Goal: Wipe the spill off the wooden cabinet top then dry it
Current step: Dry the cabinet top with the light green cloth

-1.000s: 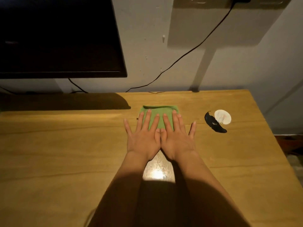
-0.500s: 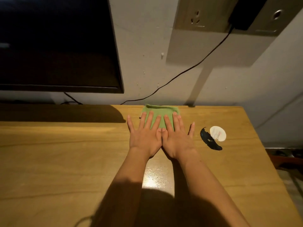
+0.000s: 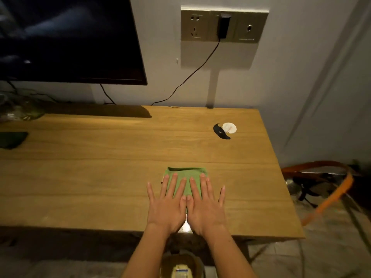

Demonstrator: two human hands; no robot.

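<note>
Cloth [image 3: 185, 180] nearer front edge, seemingly widthwise.

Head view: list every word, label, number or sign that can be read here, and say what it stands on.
None can be read.
White round lid on the cabinet top: reddish marks, too small to read.
Container below the cabinet's front edge: a label with a blue strip, too blurred to read.
Green cloth, wall socket plate, dark screen: no text visible.

The wooden cabinet top [image 3: 100, 177] carries a green cloth [image 3: 185, 175], a white disc [image 3: 229, 128] and a dark cloth [image 3: 12, 139].
</note>
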